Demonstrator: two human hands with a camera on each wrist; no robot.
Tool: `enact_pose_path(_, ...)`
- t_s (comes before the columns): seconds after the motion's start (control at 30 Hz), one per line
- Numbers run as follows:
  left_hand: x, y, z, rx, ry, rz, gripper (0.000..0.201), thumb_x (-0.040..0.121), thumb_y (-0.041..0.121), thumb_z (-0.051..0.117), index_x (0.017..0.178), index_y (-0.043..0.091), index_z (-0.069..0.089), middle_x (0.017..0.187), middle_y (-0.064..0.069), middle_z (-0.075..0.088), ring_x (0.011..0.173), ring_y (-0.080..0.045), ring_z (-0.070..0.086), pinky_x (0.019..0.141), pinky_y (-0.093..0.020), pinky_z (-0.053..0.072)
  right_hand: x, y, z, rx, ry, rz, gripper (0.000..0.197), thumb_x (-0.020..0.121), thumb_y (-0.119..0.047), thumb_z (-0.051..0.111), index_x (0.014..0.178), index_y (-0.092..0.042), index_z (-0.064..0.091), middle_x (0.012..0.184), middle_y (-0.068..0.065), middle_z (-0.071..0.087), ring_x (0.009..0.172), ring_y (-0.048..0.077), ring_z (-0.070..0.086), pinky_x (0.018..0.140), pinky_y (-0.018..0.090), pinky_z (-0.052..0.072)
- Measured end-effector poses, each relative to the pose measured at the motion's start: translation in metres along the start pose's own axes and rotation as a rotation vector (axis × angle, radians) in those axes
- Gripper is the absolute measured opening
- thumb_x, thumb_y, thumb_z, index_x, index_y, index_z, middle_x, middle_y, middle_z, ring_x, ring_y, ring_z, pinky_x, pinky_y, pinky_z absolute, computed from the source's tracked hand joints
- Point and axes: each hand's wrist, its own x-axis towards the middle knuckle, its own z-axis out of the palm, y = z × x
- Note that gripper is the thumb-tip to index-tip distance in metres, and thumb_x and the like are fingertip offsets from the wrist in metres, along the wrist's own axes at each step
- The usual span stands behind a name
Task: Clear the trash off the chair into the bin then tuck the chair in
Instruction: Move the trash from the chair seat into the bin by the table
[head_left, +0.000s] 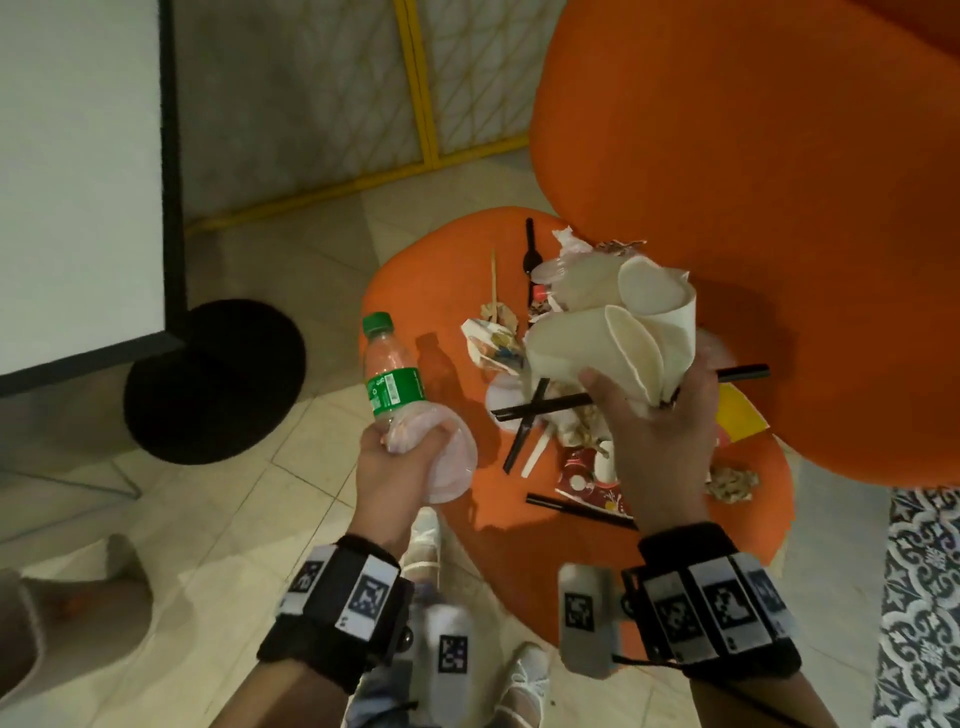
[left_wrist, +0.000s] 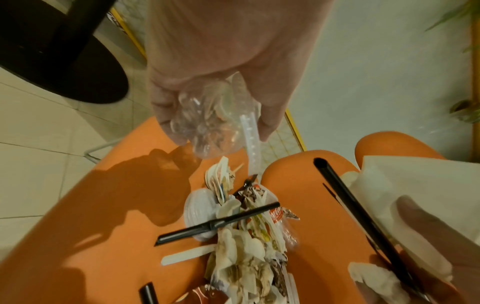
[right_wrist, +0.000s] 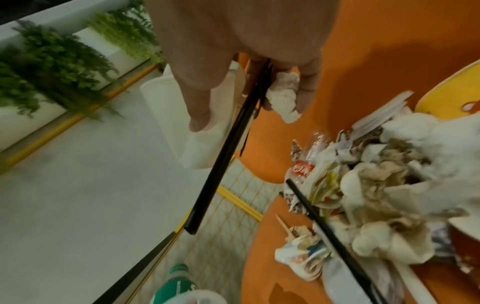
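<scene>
An orange chair's seat (head_left: 431, 291) carries a trash pile (head_left: 498, 338) of crumpled paper, black straws, wrappers and a flattened red cup (head_left: 587, 480). My left hand (head_left: 410, 457) grips a clear plastic bottle (head_left: 392, 369) with a green cap and label by its base, together with a clear plastic lid (head_left: 457, 467), over the seat's left edge. From the left wrist, the bottle's base (left_wrist: 205, 131) sits in the left hand (left_wrist: 213, 86). Over the pile, my right hand (head_left: 654, 415) holds crushed white paper cups (head_left: 613, 332). It also grips a black straw (right_wrist: 221, 156) and a tissue (right_wrist: 283, 96).
The chair's orange backrest (head_left: 753, 182) rises at the right. A black round table base (head_left: 213, 379) and a white panel (head_left: 78, 182) stand to the left. A yellow-framed partition (head_left: 415, 104) is behind, with a patterned rug (head_left: 919, 597) at the right. No bin shows.
</scene>
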Motion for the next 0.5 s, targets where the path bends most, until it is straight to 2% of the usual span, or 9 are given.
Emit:
enact_pose_path(0.13, -0.005, -0.012, -0.052, -0.089, 0.048, -0.029, 0.055, 0.076, 0.017, 0.075, 0.122, 0.018, 0.046, 0.106, -0.004, 0.065, 0.092, -0.020, 0.065, 0.076, -0.034, 0.052, -0.031, -0.009, 0.047, -0.026, -0.145, -0.076, 0.066, 0.064, -0.057, 0.074, 0.112, -0.017, 0.055, 0.114, 0.003, 0.053, 0.110, 0.028, 0.053, 0.087, 0.048, 0.050)
enact_pose_path(0.23, -0.005, -0.030, -0.106, -0.121, 0.130, -0.068, 0.052, 0.075, 0.018, 0.076, 0.118, 0.019, 0.046, 0.103, -0.002, 0.063, 0.087, -0.014, 0.063, 0.069, -0.029, 0.049, -0.072, -0.009, 0.098, -0.015, -0.324, -0.044, 0.066, 0.064, -0.056, 0.076, 0.111, -0.015, 0.055, 0.114, 0.008, 0.058, 0.108, 0.027, 0.057, 0.088, 0.046, 0.051)
enact_pose_path(0.3, -0.003, -0.045, -0.149, -0.145, 0.201, -0.118, 0.057, 0.075, 0.020, 0.076, 0.122, 0.017, 0.045, 0.108, -0.004, 0.063, 0.088, -0.015, 0.063, 0.069, -0.029, 0.050, -0.107, -0.014, 0.137, -0.024, -0.433, 0.013, 0.064, 0.065, -0.047, 0.080, 0.113, -0.017, 0.052, 0.116, 0.005, 0.057, 0.109, 0.023, 0.056, 0.092, 0.038, 0.049)
enact_pose_path(0.37, 0.001, -0.065, -0.199, -0.179, 0.286, -0.171, 0.062, 0.075, 0.020, 0.077, 0.128, 0.012, 0.045, 0.114, -0.009, 0.062, 0.088, -0.017, 0.063, 0.066, -0.027, 0.050, -0.146, -0.020, 0.180, -0.063, -0.541, -0.042, 0.058, 0.067, -0.039, 0.082, 0.112, -0.019, 0.051, 0.115, 0.000, 0.055, 0.106, 0.015, 0.054, 0.093, 0.021, 0.045)
enact_pose_path(0.4, 0.003, -0.075, -0.226, -0.198, 0.325, -0.198, 0.063, 0.075, 0.020, 0.077, 0.129, 0.010, 0.045, 0.115, -0.010, 0.062, 0.086, -0.017, 0.062, 0.064, -0.026, 0.049, -0.166, -0.023, 0.203, -0.078, -0.594, -0.062, 0.055, 0.068, -0.038, 0.082, 0.109, -0.021, 0.051, 0.112, -0.003, 0.054, 0.104, 0.014, 0.054, 0.090, 0.017, 0.044)
enact_pose_path(0.5, 0.014, -0.108, -0.320, -0.223, 0.419, -0.276, 0.066, 0.073, 0.021, 0.078, 0.129, 0.007, 0.046, 0.116, -0.014, 0.062, 0.087, -0.021, 0.063, 0.058, -0.026, 0.048, -0.228, -0.031, 0.283, -0.071, -0.728, -0.058, 0.052, 0.067, -0.036, 0.082, 0.107, -0.021, 0.053, 0.106, -0.005, 0.050, 0.099, 0.012, 0.053, 0.084, 0.027, 0.047)
